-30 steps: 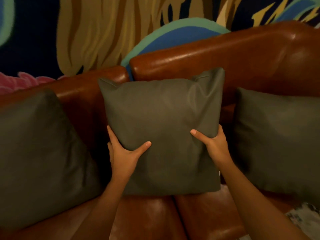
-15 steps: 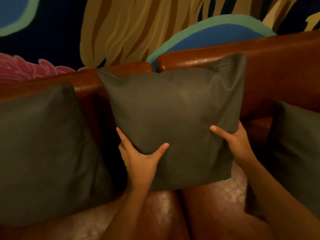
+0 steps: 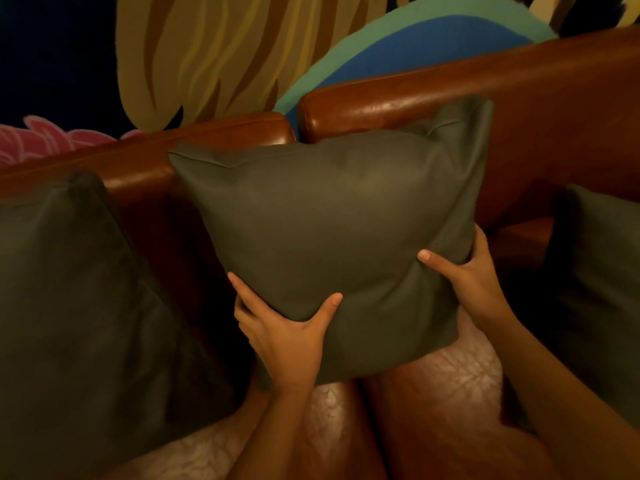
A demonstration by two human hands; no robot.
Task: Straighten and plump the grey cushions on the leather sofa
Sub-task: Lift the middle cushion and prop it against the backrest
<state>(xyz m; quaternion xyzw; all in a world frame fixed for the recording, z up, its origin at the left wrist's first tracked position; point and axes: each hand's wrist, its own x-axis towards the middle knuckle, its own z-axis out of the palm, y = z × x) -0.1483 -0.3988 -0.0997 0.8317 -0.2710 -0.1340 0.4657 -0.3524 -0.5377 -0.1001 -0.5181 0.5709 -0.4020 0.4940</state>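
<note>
Middle grey cushion [image 3: 332, 237] now lifted and tilted, bottom edge off the leather sofa [image 3: 433, 420] seat (was resting). Left hand [image 3: 287, 337] clamps it at 7 o'clock, right hand [image 3: 474, 271] at 4. Plumping squeeze likely underway.

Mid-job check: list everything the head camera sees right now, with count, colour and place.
middle cushion: 1, grey, tilted, held up in front of the sofa back between both hands
left cushion: 1, grey, leaning on the sofa at the left
right cushion: 1, grey, at the right edge, partly cut off
sofa: 1, brown leather, back across the middle, seat below
wall mural: 1, tan, blue, green and pink on dark, behind the sofa
left hand: 1, gripping the middle cushion's lower left edge
right hand: 1, gripping the middle cushion's right edge
</note>
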